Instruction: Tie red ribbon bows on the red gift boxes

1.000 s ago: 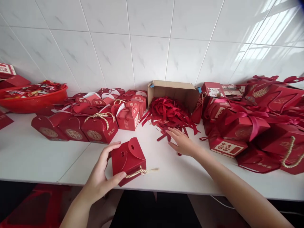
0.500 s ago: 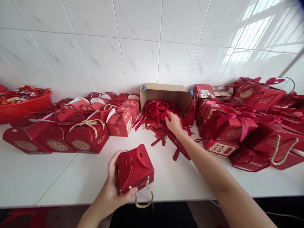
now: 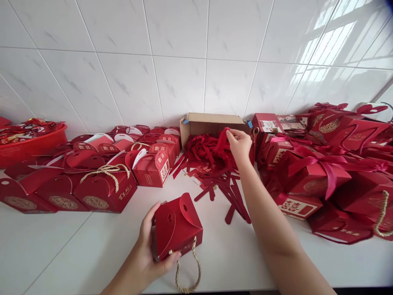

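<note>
My left hand [image 3: 150, 246] is wrapped round a small red gift box [image 3: 178, 225] above the front of the table, its flap lid folded over. A gold rope handle [image 3: 199, 266] hangs down from the box's near side. Farther back, my right hand [image 3: 238, 143] pinches a red ribbon [image 3: 223, 139] and holds it up over a heap of red ribbons [image 3: 199, 149]. That heap spills out of an open cardboard box [image 3: 215, 118] lying against the wall. Flat dark red strips [image 3: 231, 198] are scattered before it, below my right forearm.
Rows of red gift boxes [image 3: 104, 192] stand at the left, some with gold rope handles. A red basket [image 3: 33, 143] of wrapped items sits at the far left. Ribbon-tied boxes [image 3: 319, 172] are stacked at the right. White tiled wall [image 3: 181, 82] closes the back.
My right hand has risen from the ribbon heap, lifting a red ribbon partly out of it. My left hand keeps its hold on the gift box. The view has shifted slightly.
</note>
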Action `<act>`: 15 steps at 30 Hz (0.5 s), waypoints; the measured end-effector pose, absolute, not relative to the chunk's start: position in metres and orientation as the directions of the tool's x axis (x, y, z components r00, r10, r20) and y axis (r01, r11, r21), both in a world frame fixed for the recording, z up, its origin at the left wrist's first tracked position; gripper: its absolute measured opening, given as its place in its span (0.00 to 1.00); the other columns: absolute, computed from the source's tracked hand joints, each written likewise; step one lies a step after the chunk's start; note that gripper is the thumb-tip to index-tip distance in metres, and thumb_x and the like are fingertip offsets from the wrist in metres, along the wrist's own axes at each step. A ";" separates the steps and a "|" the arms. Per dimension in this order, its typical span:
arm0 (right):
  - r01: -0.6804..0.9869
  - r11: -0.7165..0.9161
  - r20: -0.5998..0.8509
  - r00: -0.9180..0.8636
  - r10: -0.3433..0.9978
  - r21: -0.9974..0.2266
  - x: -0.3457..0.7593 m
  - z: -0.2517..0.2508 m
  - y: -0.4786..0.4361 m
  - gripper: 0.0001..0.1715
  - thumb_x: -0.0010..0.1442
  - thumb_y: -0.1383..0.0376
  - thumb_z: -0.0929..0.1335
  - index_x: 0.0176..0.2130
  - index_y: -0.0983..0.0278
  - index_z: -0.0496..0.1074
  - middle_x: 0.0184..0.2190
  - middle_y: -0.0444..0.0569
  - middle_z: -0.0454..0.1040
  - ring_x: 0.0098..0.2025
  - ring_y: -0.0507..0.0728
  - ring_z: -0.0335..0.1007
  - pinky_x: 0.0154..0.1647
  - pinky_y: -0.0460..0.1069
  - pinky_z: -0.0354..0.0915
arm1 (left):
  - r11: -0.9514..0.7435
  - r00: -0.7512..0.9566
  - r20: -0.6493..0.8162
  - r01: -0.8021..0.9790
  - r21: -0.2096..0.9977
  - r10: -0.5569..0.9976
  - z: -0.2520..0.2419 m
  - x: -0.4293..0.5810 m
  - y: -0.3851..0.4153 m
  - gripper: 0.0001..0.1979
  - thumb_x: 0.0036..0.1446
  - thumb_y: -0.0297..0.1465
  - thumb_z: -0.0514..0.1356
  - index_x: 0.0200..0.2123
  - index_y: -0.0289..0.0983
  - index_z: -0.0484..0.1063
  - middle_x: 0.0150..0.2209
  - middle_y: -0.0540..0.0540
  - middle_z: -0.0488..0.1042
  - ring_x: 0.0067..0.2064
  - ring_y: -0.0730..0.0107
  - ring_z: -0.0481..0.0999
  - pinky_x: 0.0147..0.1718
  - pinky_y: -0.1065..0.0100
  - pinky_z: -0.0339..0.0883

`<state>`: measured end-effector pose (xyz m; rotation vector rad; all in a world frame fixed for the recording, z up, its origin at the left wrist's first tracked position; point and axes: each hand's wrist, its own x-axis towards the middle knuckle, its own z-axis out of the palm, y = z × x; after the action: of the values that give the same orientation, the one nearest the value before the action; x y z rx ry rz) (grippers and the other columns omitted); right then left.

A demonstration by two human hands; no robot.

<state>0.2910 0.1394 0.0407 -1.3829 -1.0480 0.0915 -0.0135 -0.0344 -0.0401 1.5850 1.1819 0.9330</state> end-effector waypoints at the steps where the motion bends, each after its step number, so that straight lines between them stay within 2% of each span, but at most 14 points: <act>1: 0.497 0.309 0.573 0.568 0.591 -0.811 0.292 0.051 0.132 0.23 0.56 0.53 0.66 0.42 0.68 0.78 0.35 0.53 0.79 0.35 0.56 0.74 0.38 0.49 0.67 | -0.096 0.256 0.026 0.263 0.960 0.966 -0.038 -0.010 -0.032 0.48 0.50 0.46 0.63 0.65 0.48 0.36 0.52 0.38 0.68 0.45 0.52 0.77 0.48 0.48 0.72; 3: 0.411 0.473 0.626 0.555 0.548 -0.779 0.294 0.068 0.117 0.17 0.55 0.56 0.68 0.37 0.66 0.77 0.32 0.49 0.78 0.34 0.55 0.73 0.38 0.49 0.68 | -0.076 0.262 0.010 0.246 0.966 0.965 -0.035 -0.005 -0.029 0.47 0.50 0.46 0.63 0.65 0.48 0.37 0.49 0.39 0.70 0.43 0.53 0.78 0.46 0.49 0.74; 6: 0.134 0.688 0.646 0.507 0.571 -0.713 0.297 0.087 0.094 0.07 0.54 0.61 0.68 0.30 0.63 0.71 0.28 0.44 0.75 0.31 0.51 0.72 0.36 0.47 0.68 | -0.104 0.245 0.041 0.250 0.963 0.969 -0.037 -0.001 -0.028 0.46 0.52 0.47 0.62 0.65 0.47 0.36 0.52 0.37 0.69 0.47 0.50 0.76 0.46 0.49 0.74; 8: -0.003 0.684 0.627 0.397 0.670 -0.730 0.299 0.095 0.079 0.07 0.55 0.62 0.68 0.29 0.62 0.68 0.26 0.42 0.73 0.28 0.50 0.71 0.32 0.46 0.68 | -0.127 0.223 0.069 0.257 0.958 0.972 -0.039 -0.002 -0.030 0.47 0.52 0.47 0.62 0.66 0.47 0.35 0.55 0.36 0.67 0.52 0.48 0.74 0.49 0.49 0.72; 9: -0.012 0.652 0.613 0.326 0.719 -0.758 0.300 0.098 0.072 0.07 0.56 0.61 0.68 0.30 0.63 0.68 0.26 0.42 0.73 0.27 0.49 0.70 0.30 0.46 0.67 | -0.130 0.215 0.075 0.256 0.958 0.974 -0.040 -0.002 -0.030 0.48 0.52 0.47 0.62 0.66 0.47 0.35 0.56 0.36 0.66 0.53 0.48 0.73 0.50 0.49 0.71; 10: 0.035 0.618 0.604 0.267 0.751 -0.785 0.300 0.100 0.065 0.08 0.56 0.61 0.69 0.30 0.63 0.70 0.25 0.42 0.73 0.25 0.49 0.69 0.28 0.45 0.67 | -0.130 0.209 0.077 0.254 0.958 0.975 -0.041 -0.002 -0.031 0.48 0.51 0.47 0.62 0.66 0.47 0.35 0.56 0.37 0.65 0.54 0.47 0.72 0.51 0.49 0.70; 12: 0.234 0.583 0.626 0.215 0.749 -0.778 0.299 0.104 0.052 0.09 0.54 0.60 0.71 0.31 0.64 0.74 0.24 0.43 0.73 0.24 0.49 0.68 0.25 0.45 0.65 | -0.120 0.203 0.069 0.248 0.961 0.977 -0.042 -0.003 -0.032 0.49 0.51 0.48 0.63 0.66 0.48 0.35 0.57 0.37 0.65 0.54 0.47 0.72 0.50 0.49 0.71; 15: 0.470 0.594 0.744 0.247 0.621 -0.653 0.297 0.110 0.036 0.08 0.54 0.61 0.72 0.33 0.64 0.78 0.24 0.43 0.75 0.24 0.50 0.69 0.25 0.46 0.65 | -0.106 0.194 0.057 0.249 0.963 0.979 -0.042 -0.004 -0.032 0.49 0.50 0.48 0.63 0.66 0.48 0.34 0.59 0.36 0.63 0.54 0.46 0.72 0.46 0.51 0.74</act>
<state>0.2974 0.0357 0.1099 -1.0144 -1.3869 0.1315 -0.0039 -0.0323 -0.0424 1.5433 1.2122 0.9930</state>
